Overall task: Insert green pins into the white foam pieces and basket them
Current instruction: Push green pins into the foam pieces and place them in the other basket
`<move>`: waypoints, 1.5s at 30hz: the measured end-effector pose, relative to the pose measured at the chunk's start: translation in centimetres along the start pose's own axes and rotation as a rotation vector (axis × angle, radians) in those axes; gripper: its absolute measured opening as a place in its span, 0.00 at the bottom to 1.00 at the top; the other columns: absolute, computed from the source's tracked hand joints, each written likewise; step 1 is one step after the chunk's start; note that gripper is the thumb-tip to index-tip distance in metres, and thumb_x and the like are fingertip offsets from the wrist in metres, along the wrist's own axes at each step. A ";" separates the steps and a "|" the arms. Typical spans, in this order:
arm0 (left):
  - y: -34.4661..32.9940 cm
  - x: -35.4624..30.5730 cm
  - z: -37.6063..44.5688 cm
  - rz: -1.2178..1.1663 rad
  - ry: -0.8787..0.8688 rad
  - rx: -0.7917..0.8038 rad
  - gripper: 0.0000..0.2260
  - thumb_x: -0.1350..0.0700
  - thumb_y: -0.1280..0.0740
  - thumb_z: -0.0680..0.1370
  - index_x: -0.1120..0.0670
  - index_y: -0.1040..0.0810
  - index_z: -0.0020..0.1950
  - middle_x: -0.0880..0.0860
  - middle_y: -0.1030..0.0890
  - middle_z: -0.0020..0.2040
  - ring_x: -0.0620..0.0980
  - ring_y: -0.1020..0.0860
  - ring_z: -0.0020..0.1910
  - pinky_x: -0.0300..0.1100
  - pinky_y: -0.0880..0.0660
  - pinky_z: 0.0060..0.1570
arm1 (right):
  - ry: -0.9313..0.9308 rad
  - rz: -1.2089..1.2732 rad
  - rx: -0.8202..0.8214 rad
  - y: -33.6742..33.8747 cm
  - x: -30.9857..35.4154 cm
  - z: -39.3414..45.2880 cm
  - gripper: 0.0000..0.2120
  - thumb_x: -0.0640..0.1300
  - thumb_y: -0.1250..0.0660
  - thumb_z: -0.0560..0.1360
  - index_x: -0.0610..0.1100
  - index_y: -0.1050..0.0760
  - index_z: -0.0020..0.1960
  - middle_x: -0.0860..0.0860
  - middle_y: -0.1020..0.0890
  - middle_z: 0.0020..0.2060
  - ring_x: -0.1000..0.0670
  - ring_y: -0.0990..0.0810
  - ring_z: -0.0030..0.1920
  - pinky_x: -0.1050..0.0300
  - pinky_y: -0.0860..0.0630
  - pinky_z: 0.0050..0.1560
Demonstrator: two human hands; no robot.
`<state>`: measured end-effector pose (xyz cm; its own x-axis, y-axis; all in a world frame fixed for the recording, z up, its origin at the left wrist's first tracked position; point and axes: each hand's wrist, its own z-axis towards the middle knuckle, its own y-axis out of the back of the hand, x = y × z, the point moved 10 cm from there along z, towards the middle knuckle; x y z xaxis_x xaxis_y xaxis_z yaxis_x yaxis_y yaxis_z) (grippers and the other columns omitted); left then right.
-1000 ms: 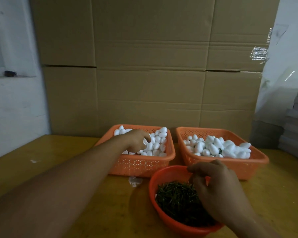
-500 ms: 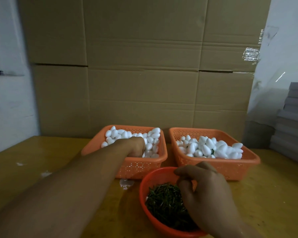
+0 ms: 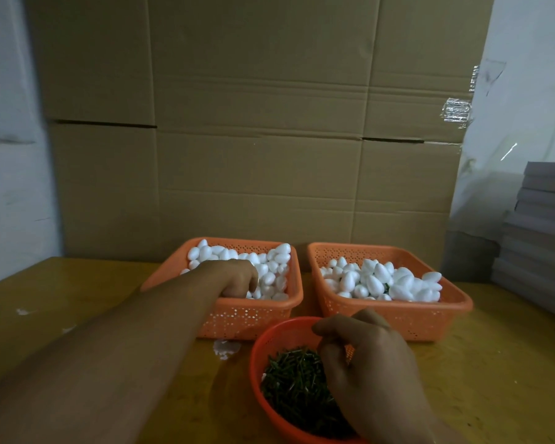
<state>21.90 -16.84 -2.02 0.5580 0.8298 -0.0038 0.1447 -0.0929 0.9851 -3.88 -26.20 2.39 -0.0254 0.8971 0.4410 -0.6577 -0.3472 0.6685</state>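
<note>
One camera on my head looks forward and down, close over my hands and the yellow table, facing the cardboard wall; edges seem bent by the wide lens.

My left hand digs into foam pieces in the centre-left basket. My right hand, fingers curled, reaches into the pins in the bowl at lower centre

Cardboard sheets against white wall, behind yellow table.
</note>
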 end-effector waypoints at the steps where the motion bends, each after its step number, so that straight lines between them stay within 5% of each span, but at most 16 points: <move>1: 0.1 -0.1 0.0 -0.001 -0.003 -0.021 0.12 0.52 0.32 0.79 0.45 0.21 0.63 0.47 0.27 0.64 0.48 0.31 0.60 0.45 0.34 0.55 | -0.003 -0.001 0.003 0.0 0.0 0.0 0.13 0.45 0.31 0.68 0.59 0.16 0.49 0.62 0.25 0.39 0.60 0.25 0.35 0.67 0.33 0.33; 5: 0.4 -0.7 -0.6 -0.022 -0.020 -0.055 0.08 0.54 0.32 0.79 0.49 0.19 0.58 0.43 0.28 0.51 0.45 0.33 0.56 0.43 0.36 0.52 | -0.002 -0.016 0.033 -0.3 0.1 0.0 0.13 0.48 0.33 0.69 0.60 0.17 0.50 0.61 0.24 0.40 0.58 0.23 0.36 0.63 0.29 0.35; 10: 1.1 -1.8 -2.0 0.042 -0.026 -0.063 0.08 0.55 0.33 0.80 0.49 0.21 0.60 0.49 0.29 0.68 0.49 0.34 0.65 0.45 0.38 0.58 | -0.008 -0.033 0.047 -0.6 0.1 -0.1 0.13 0.48 0.31 0.70 0.61 0.18 0.51 0.60 0.24 0.41 0.57 0.22 0.38 0.59 0.26 0.37; 15: 2.5 -1.3 -2.8 -0.013 0.009 -0.177 0.10 0.55 0.35 0.81 0.45 0.25 0.61 0.47 0.28 0.68 0.52 0.36 0.72 0.53 0.42 0.70 | -0.005 -0.026 0.034 -0.1 0.3 0.0 0.14 0.50 0.36 0.69 0.60 0.17 0.51 0.60 0.23 0.40 0.55 0.21 0.39 0.56 0.23 0.38; 19: 3.2 -1.1 -3.2 -0.127 -0.028 -0.232 0.11 0.55 0.37 0.82 0.47 0.23 0.40 0.44 0.16 0.52 0.44 0.21 0.55 0.50 0.42 0.61 | 0.009 -0.062 0.093 -0.9 0.3 -0.1 0.14 0.50 0.35 0.71 0.62 0.19 0.53 0.60 0.23 0.43 0.56 0.21 0.42 0.59 0.25 0.41; 22: 4.7 -1.7 -4.0 -0.334 -0.084 -0.331 0.13 0.58 0.39 0.82 0.49 0.21 0.40 0.49 0.17 0.38 0.37 0.21 0.35 0.46 0.33 0.53 | 0.011 -0.087 0.143 -1.5 0.2 -0.3 0.15 0.52 0.36 0.73 0.64 0.22 0.58 0.61 0.24 0.47 0.56 0.21 0.46 0.60 0.24 0.46; 25: 6.6 -2.2 -5.5 -0.395 -0.134 -0.505 0.08 0.62 0.36 0.78 0.53 0.18 0.50 0.48 0.17 0.46 0.45 0.19 0.44 0.47 0.22 0.48 | 0.024 -0.116 0.192 -2.0 0.4 -0.4 0.17 0.54 0.37 0.73 0.67 0.25 0.61 0.62 0.27 0.45 0.58 0.23 0.49 0.61 0.25 0.47; 30: 7.2 -3.5 -9.9 -0.482 -0.264 -0.695 0.08 0.59 0.32 0.78 0.50 0.19 0.55 0.45 0.19 0.51 0.44 0.22 0.50 0.41 0.27 0.52 | 0.034 -0.161 0.264 -2.7 0.4 -0.5 0.13 0.54 0.35 0.73 0.62 0.23 0.57 0.57 0.26 0.41 0.58 0.26 0.52 0.57 0.22 0.50; 34: 6.4 -4.9 -14.0 -0.568 -0.342 -0.798 0.10 0.63 0.31 0.76 0.51 0.17 0.54 0.43 0.18 0.51 0.39 0.22 0.49 0.17 0.42 0.53 | 0.040 -0.202 0.312 -3.1 0.3 -0.5 0.10 0.54 0.34 0.74 0.60 0.19 0.54 0.56 0.31 0.35 0.57 0.27 0.55 0.56 0.22 0.52; 38: 4.9 -6.0 -16.3 -0.632 -0.387 -0.766 0.14 0.63 0.32 0.78 0.48 0.18 0.60 0.41 0.19 0.56 0.37 0.23 0.56 0.30 0.29 0.56 | 0.045 -0.207 0.330 -3.2 0.3 -0.5 0.10 0.53 0.35 0.75 0.58 0.19 0.55 0.55 0.27 0.39 0.55 0.27 0.57 0.55 0.22 0.53; 42: 2.7 -7.1 -18.1 -0.675 -0.415 -0.729 0.16 0.59 0.34 0.80 0.45 0.21 0.66 0.37 0.22 0.61 0.32 0.28 0.62 0.30 0.31 0.62 | 0.050 -0.193 0.332 -3.7 -0.1 -0.4 0.10 0.49 0.36 0.76 0.52 0.18 0.54 0.52 0.18 0.51 0.53 0.26 0.59 0.54 0.25 0.60; 45: 0.9 -8.1 -19.0 -0.665 -0.421 -0.703 0.17 0.54 0.37 0.82 0.39 0.26 0.69 0.34 0.26 0.65 0.29 0.34 0.67 0.28 0.36 0.66 | 0.112 -0.217 0.381 -4.6 -0.2 -0.2 0.10 0.45 0.38 0.76 0.48 0.18 0.50 0.52 0.16 0.49 0.50 0.23 0.55 0.55 0.29 0.62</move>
<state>1.94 -13.21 2.20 0.7984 0.3257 -0.5064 0.0948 0.7625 0.6400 -1.01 -24.69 -0.87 -0.0127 0.9769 0.2131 -0.3328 -0.2051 0.9204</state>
